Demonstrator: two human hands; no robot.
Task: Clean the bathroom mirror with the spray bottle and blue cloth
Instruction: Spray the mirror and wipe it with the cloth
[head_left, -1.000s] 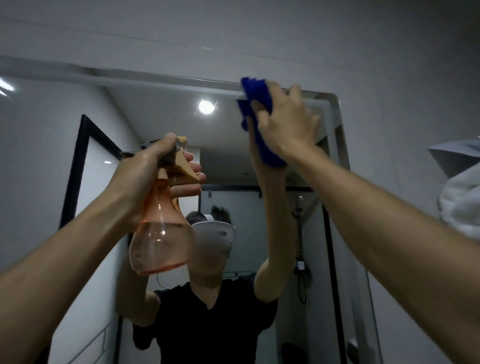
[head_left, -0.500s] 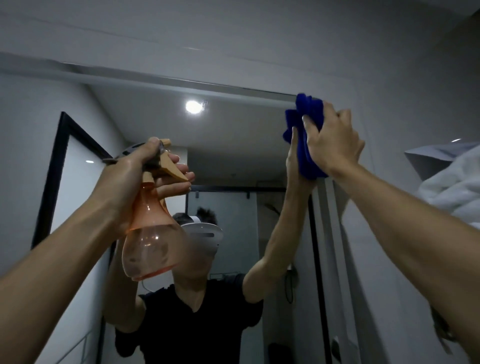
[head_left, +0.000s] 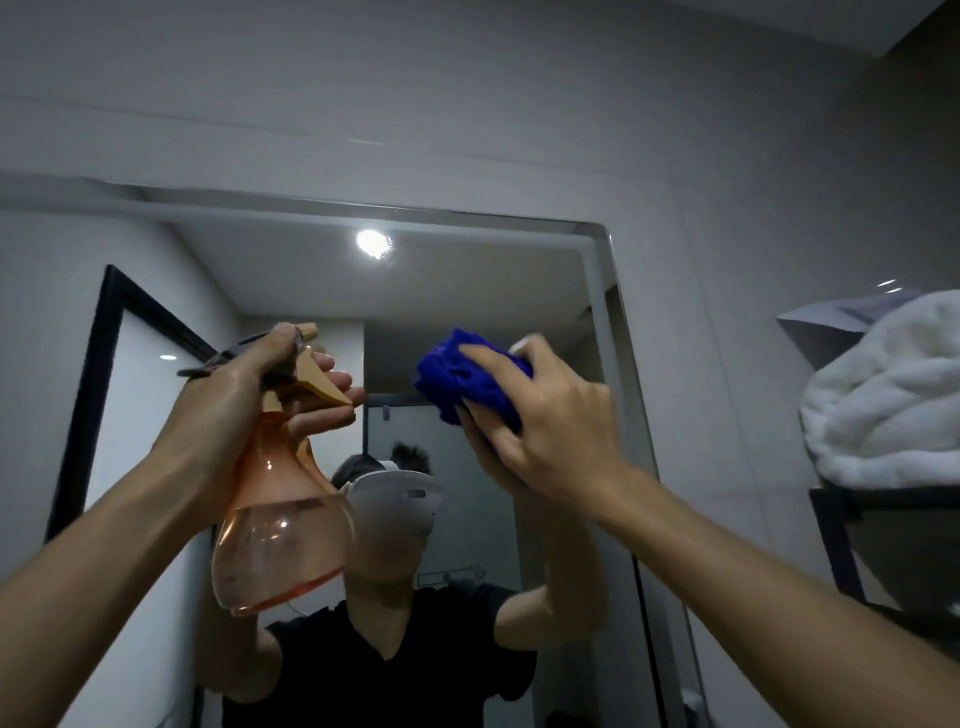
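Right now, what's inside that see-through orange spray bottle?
The see-through orange spray bottle in the left hand holds clear liquid filling its round lower half; the narrow part above looks empty. The hand covers most of the top, so any tube there is hidden.

Single head-worn view, tilted upward, close to the wall.
It faces the mirror (head_left: 493, 291) from near arm's reach; both raised forearms enter from the lower corners, and the wide lens bends the mirror's edges.

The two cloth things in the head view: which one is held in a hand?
The bunched blue cloth, pressed against the mirror by the right hand. The folded white towel lies untouched on the dark shelf at the right.
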